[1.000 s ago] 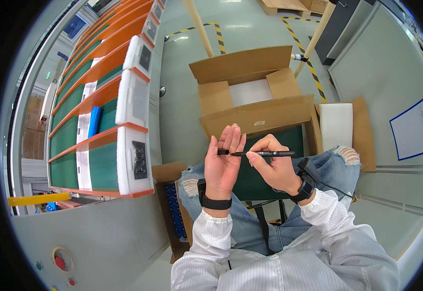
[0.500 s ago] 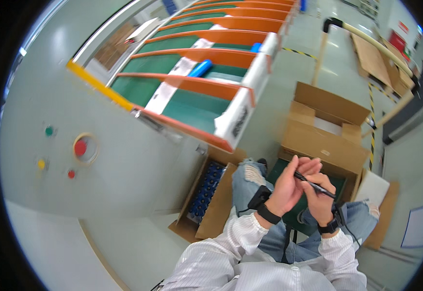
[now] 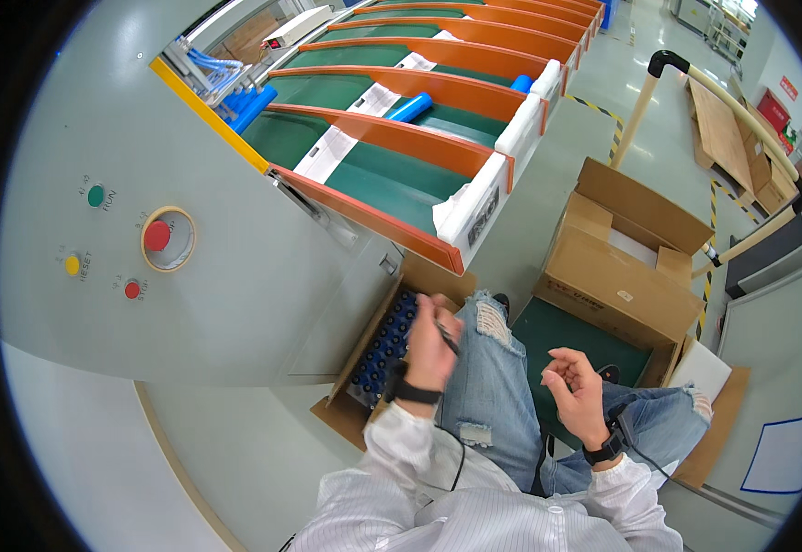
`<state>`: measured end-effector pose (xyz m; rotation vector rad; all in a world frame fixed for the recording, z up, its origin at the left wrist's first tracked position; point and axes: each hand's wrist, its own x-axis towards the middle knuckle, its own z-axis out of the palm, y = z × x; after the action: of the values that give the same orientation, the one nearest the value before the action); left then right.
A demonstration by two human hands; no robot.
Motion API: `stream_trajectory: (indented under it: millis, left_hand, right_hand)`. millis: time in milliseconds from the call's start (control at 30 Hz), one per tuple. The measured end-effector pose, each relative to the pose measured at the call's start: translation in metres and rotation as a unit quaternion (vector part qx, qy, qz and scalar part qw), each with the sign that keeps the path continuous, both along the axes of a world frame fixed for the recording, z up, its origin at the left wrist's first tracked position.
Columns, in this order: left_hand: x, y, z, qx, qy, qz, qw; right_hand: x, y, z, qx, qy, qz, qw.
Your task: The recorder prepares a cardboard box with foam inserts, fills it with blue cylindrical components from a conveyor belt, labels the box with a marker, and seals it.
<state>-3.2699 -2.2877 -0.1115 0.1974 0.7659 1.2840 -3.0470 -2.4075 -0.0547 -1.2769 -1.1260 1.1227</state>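
My left hand (image 3: 433, 345) is closed around a slim black pen (image 3: 448, 339), its end showing beside the fingers. This hand is over the near edge of an open cardboard box (image 3: 346, 425) holding several blue cylindrical cells (image 3: 384, 354) standing in rows. To the right, above my knee, my right hand (image 3: 578, 391) has its fingers loosely bent with the thumb apart, and I see nothing in it. Both wrists wear black straps.
A green conveyor with orange dividers (image 3: 392, 138) carries blue cylinders (image 3: 410, 108). At left stands a grey machine panel with a red button (image 3: 157, 235). Ahead is an open cardboard box (image 3: 617, 285), with a pale-railed cart (image 3: 640, 115) beyond and a white block (image 3: 701, 368) beside it.
My hands were together over my lap with the pen between them. They have parted: the left has moved left to the box of cells with the pen, the right stays near the knee.
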Motion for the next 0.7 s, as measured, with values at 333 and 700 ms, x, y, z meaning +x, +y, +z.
stream_trajectory:
  millis: [333,700]
  left_hand:
    - [-0.159,0.163,-0.083,0.016,0.193,0.202,0.96]
    - [-0.188,0.17,-0.114,0.03,0.174,0.125,0.976]
  right_hand:
    - [0.029,-0.016,-0.045,-0.153,0.027,-0.063,0.986]
    - [0.077,0.023,-0.064,-0.178,-0.033,-0.102,0.978]
